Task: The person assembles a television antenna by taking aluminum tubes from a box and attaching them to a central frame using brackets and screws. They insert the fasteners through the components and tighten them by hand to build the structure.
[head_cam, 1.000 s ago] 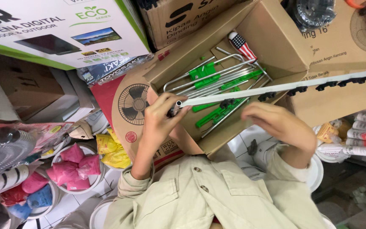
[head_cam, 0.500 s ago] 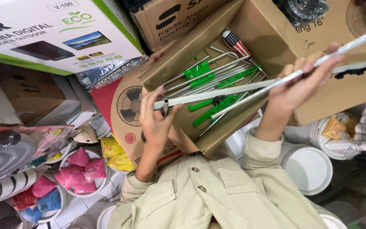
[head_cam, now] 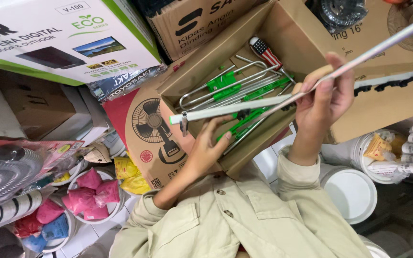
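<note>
In the head view, the open cardboard box lies just beyond both hands, and two long pieces are already out of it. The white tube lies across the box mouth, and the thin metal rod rises slanted away to the far side of the right hand. The left hand comes from below the tube, near its capped end. Its fingers are bent upward and touch the underside, but I cannot tell if they really close around it. The right hand pinches the rod between thumb and fingertips, with the other fingers curled. Many parts remain inside the box: bent metal loops with green clips and, deeper, a screwdriver with a striped handle. Another white bar with black clips rests on the box flap beyond the right hand. The room to move is small. The box walls stand close on both sides of the tube, and the free end of the rod already reaches the picture edge (so how far it goes is not visible). A large printed carton is beyond the left hand, tubs of pink bags sit beside the left elbow, and white buckets stand near the right wrist. The only open space is above the box mouth, between the two hands.
</note>
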